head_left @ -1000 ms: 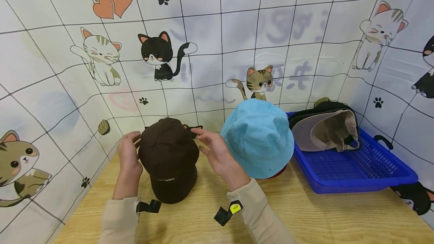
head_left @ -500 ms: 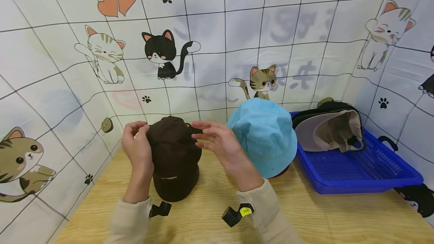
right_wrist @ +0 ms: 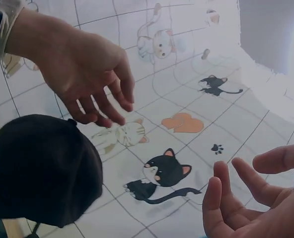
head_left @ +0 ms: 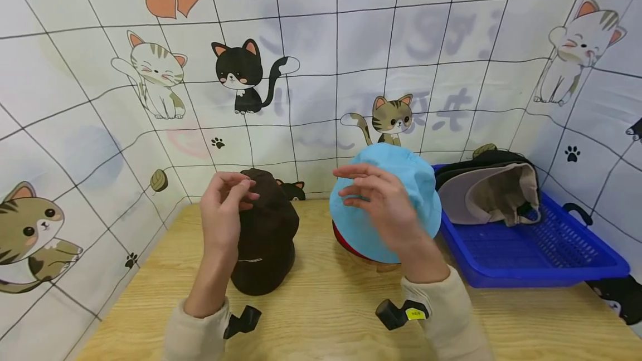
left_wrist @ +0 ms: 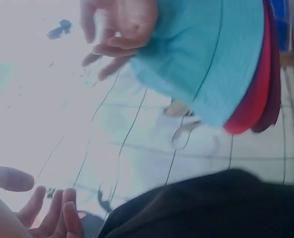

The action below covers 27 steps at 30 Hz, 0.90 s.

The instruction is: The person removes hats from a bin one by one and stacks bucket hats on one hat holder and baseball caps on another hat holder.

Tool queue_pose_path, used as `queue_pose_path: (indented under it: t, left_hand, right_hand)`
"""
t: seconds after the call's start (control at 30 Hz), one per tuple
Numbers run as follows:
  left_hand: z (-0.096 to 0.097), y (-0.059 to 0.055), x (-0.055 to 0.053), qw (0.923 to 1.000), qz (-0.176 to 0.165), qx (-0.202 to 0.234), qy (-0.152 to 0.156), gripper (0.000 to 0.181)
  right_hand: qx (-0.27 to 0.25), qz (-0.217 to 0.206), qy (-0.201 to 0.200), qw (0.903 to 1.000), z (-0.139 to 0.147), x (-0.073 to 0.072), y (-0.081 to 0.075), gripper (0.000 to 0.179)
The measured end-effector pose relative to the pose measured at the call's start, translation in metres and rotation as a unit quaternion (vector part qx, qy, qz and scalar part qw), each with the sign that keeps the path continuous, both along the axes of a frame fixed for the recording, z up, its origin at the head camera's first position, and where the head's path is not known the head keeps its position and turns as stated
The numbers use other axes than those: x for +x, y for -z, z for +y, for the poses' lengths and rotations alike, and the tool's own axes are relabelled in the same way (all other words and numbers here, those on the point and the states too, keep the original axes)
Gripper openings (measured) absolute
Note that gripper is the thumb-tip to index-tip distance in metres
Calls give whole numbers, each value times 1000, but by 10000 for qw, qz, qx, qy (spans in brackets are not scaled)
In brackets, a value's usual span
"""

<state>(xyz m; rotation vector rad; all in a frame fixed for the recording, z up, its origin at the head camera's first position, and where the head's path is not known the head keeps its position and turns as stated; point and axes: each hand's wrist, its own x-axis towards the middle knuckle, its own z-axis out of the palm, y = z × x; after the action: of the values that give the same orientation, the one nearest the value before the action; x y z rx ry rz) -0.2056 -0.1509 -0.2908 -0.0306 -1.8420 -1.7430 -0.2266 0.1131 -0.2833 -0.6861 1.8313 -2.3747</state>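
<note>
A dark brown cap (head_left: 268, 222) sits on the table at the left, its brim toward me. My left hand (head_left: 223, 213) hovers above and in front of its left side, fingers loosely bent and holding nothing. The right wrist view shows that hand (right_wrist: 90, 74) apart from the cap (right_wrist: 47, 168). To the right stands a light blue bucket hat (head_left: 386, 155), with red and maroon layers (left_wrist: 251, 109) under its brim. My right hand (head_left: 386, 205) is raised in front of the blue hat, fingers spread and relaxed with nothing between them; it partly hides the hat.
A blue plastic basket (head_left: 531, 280) stands at the right, with a grey-beige cap (head_left: 456, 196) and a black one at its back left. The wooden table (head_left: 321, 305) meets a cat-patterned, grid-lined cover (head_left: 321, 71) behind and at both sides.
My right hand has moved right, away from the brown cap to the blue hat. The left hand has left the cap's side, rising slightly rightward. The head view has shifted a little.
</note>
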Motion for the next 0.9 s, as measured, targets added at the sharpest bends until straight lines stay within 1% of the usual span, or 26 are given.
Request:
queue_pose_path:
  t: [0.1, 0.17, 0.23, 0.3, 0.4, 0.5, 0.53, 0.6, 0.67, 0.73, 0.8, 0.9]
  left_hand:
    - [10, 5, -1, 9975, -423, -348, 442, 11]
    - [16, 10, -3, 9931, -688, -601, 734, 14]
    - [24, 16, -5, 9871, -893, -794, 1065, 18]
    - [33, 23, -5, 9798, -1035, -1015, 1374, 20]
    - [50, 34, -5, 9706, -1121, -1297, 1691, 22]
    - [71, 45, -5, 9622, -1337, -1361, 1941, 22]
    - [78, 49, -6, 9589, -1453, -1284, 2072, 25]
    - [91, 57, -8, 9510, -1797, -1059, 2284, 36]
    - [102, 66, -10, 9440, -2112, -833, 2393, 51]
    - [112, 74, -12, 9416, -2300, -592, 2389, 67]
    - [120, 80, -14, 9443, -2424, -341, 2199, 79]
    - [130, 87, -16, 9514, -2481, 298, 1801, 88]
  right_hand:
    - [143, 374, 9, 9992, 15, 7, -3, 31]
    - [203, 631, -45, 9978, 24, 13, -7, 32]
    - [199, 860, -91, 9961, 33, 17, -10, 33]
    - [128, 1048, -91, 9944, 44, 21, -13, 33]
    - [28, 1245, 75, 9922, 63, 23, -15, 33]
    - [-40, 1306, 380, 9907, 84, 24, -15, 31]
    - [-58, 1311, 475, 9902, 92, 23, -14, 30]
    - [-89, 1265, 644, 9898, 106, 22, -12, 30]
    - [-145, 1215, 735, 9898, 121, 20, -11, 30]
    - [-191, 1209, 794, 9893, 136, 18, -9, 30]
    - [-302, 1222, 819, 9887, 150, 16, -8, 30]
    - [-465, 1246, 963, 9864, 171, 12, -6, 30]
